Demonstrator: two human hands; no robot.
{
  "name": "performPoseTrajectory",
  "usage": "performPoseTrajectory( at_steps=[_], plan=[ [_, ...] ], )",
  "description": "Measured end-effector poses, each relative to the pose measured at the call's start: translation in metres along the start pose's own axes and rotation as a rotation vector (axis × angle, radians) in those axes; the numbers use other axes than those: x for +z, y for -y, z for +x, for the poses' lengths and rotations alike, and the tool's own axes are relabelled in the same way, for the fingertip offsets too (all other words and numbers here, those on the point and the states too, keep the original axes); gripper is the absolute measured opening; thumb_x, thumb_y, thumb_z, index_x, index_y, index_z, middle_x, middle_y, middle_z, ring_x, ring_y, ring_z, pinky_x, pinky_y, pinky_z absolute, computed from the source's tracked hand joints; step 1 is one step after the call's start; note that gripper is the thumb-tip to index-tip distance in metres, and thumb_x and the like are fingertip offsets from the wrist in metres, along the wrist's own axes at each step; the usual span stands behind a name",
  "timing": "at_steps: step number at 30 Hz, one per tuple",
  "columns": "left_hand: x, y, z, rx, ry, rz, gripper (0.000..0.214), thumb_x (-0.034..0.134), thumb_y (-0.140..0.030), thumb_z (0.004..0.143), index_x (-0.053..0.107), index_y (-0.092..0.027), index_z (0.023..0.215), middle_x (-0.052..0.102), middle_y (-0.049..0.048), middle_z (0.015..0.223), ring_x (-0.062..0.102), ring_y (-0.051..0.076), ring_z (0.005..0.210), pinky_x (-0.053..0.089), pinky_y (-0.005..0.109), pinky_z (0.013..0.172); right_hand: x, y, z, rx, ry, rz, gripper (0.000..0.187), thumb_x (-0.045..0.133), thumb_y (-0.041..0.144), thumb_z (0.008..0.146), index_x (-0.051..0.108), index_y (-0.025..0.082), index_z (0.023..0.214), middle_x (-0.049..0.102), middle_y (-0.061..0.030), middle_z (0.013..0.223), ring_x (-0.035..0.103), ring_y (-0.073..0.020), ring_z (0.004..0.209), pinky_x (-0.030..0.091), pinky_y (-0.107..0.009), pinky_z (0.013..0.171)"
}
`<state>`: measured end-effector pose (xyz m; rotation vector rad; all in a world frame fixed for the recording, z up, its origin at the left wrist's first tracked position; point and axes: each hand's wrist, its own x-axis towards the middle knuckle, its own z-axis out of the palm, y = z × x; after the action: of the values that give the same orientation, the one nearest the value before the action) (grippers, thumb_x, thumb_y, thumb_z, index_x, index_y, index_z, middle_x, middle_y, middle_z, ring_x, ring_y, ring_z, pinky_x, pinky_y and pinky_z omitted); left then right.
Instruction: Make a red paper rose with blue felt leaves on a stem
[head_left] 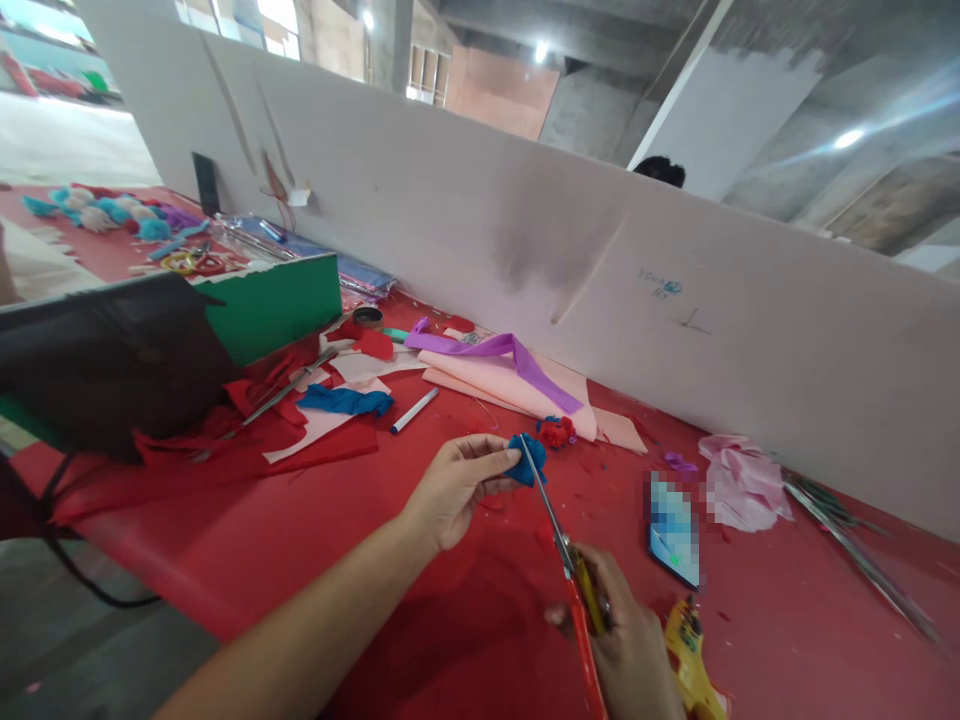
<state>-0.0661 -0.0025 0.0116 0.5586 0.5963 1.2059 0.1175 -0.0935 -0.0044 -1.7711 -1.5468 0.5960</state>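
My left hand (461, 485) pinches a small piece of crumpled blue crepe paper (526, 462) between thumb and fingers, above the red table. In my right hand (622, 630) is a pair of scissors (561, 540) with long metal blades and a red and a yellow handle. The blades point up and away, and their tips lie across the blue paper; whether they are cutting into it I cannot tell. Just beyond sits a small red and blue paper flower (556, 432). A yellow glue gun (691, 655) lies right of my right hand.
A phone (673, 530) lies on the red table (360, 530) at right, near crumpled pink paper (746, 482) and wrapped stems (862, 560). Pink sheets with a purple strip (532, 375), a marker (414, 410) and blue paper (345, 400) lie farther back. A white partition (450, 200) stands behind.
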Motion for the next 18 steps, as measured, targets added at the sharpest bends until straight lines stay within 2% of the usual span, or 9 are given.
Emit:
performPoseTrajectory(
  at_steps=[5,8,15,18],
  plan=[
    [0.000,0.000,0.000,0.026,0.009,0.032,0.017,0.077,-0.026,0.068,0.068,-0.012,0.071,0.071,0.0042,0.074,0.067,0.013,0.067,0.053,0.024,0.067,-0.001,0.003,-0.002,-0.036,-0.020,-0.091,0.028,0.060,0.045,0.069,0.061,0.027,0.090,0.066,0.0039,0.064,0.062,-0.0180,0.054,0.046,-0.023,0.050],
    [-0.001,0.000,0.002,0.027,0.003,0.037,0.016,0.077,-0.026,0.067,0.069,-0.012,0.071,0.071,0.0039,0.073,0.065,0.012,0.066,0.052,0.023,0.065,-0.006,0.000,-0.002,-0.053,-0.010,-0.132,0.029,0.060,0.043,0.069,0.061,0.027,0.092,0.066,0.0037,0.065,0.063,-0.0182,0.054,0.047,-0.024,0.051],
    [-0.001,0.003,0.000,0.024,0.014,0.133,0.017,0.079,-0.025,0.065,0.068,-0.013,0.070,0.069,0.0025,0.069,0.063,0.010,0.062,0.046,0.021,0.061,-0.025,-0.012,0.003,-0.179,0.186,-0.242,0.031,0.061,0.033,0.069,0.058,0.026,0.099,0.072,-0.0004,0.082,0.069,-0.0202,0.067,0.051,-0.024,0.058],
    [0.000,0.004,-0.001,-0.003,0.020,0.154,0.019,0.079,-0.026,0.063,0.067,-0.013,0.070,0.069,0.0030,0.070,0.064,0.011,0.063,0.046,0.022,0.062,-0.028,-0.012,0.004,-0.171,0.219,-0.256,0.032,0.060,0.033,0.069,0.058,0.025,0.100,0.073,-0.0023,0.088,0.070,-0.0209,0.074,0.052,-0.024,0.061]
  ],
)
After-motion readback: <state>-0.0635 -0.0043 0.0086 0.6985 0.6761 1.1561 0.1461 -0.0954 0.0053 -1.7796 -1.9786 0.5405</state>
